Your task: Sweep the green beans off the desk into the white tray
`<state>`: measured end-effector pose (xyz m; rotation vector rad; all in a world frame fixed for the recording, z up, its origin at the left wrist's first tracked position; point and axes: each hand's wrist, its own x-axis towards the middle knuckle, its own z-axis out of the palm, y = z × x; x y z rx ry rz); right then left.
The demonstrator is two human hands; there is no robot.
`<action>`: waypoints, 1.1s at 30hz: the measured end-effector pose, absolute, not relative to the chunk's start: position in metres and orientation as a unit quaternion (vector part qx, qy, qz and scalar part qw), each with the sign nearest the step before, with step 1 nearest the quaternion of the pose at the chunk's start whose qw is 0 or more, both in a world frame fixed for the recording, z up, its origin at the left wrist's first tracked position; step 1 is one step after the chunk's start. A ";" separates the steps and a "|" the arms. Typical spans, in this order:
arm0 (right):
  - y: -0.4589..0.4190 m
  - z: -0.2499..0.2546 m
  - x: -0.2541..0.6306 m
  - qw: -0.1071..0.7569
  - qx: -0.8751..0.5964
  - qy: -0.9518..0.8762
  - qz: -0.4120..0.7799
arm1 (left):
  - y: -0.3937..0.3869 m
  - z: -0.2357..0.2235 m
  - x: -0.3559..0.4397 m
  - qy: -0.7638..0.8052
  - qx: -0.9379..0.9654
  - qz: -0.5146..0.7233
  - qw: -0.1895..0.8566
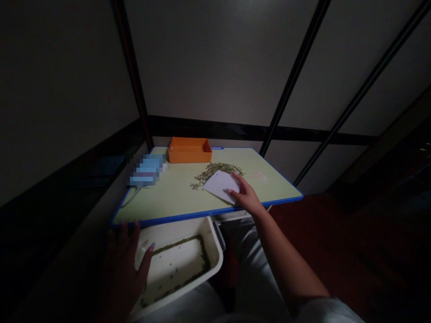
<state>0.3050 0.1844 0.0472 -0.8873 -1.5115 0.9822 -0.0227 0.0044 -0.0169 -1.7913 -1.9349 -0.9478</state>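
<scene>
My right hand (247,196) is closed on a white card (220,184), thumb on its face and fingers along its far edge. The card lies low over the table, against the near side of a spread pile of small greenish-brown pieces (218,169), perhaps seeds or grains. In shadow, my left hand (124,264) has its fingers spread at the left side of a white plastic basin (215,262); its thumb reaches over the inside. Whether it bears on the rim is hidden. More small pieces line the basin's bottom edges.
An orange open box (190,154) stands at the table's back left. At the left edge lies a blurred blue object (147,170) with a pale cord. The pale table (175,197) has a blue rim (202,214). Panelled walls (215,67) rise behind it.
</scene>
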 end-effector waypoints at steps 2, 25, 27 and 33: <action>0.184 0.048 0.305 0.535 -0.373 -0.638 0.409 | 0.004 -0.017 -0.023 -0.678 -0.634 -0.331 0.171; 0.181 0.049 0.306 0.541 -0.381 -0.610 0.435 | 0.004 -0.018 -0.024 -0.689 -0.625 -0.338 0.143; 0.181 0.049 0.306 0.542 -0.382 -0.609 0.435 | 0.003 -0.017 -0.023 -0.691 -0.625 -0.337 0.135; 0.183 0.046 0.306 0.546 -0.381 -0.602 0.441 | 0.002 -0.013 -0.020 -0.699 -0.615 -0.345 0.118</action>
